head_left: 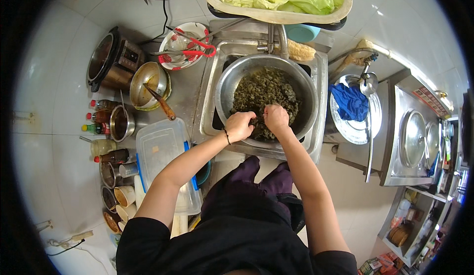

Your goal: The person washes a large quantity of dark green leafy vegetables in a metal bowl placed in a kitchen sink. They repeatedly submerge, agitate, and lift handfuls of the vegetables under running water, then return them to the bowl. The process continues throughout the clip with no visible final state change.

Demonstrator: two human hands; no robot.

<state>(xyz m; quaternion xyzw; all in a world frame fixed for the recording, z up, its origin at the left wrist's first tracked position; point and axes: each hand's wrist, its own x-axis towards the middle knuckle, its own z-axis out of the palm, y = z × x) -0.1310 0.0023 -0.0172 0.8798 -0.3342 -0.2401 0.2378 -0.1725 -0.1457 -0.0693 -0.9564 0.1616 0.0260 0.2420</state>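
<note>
We press our left hand (240, 126) and right hand (276, 118), both closed on dark chopped greens (264, 89), at six o'clock in the steel bowl (226, 84).

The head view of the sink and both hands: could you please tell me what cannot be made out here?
- Fingers of the left hand and right hand: curled into the dark greens, hidden by the hands' backs.
- Bottom of the steel bowl: covered by the greens.
- Tub of pale cabbage: cut off by the top edge.
- Shelf items at lower right: too small and bent by the fisheye rim.
</note>
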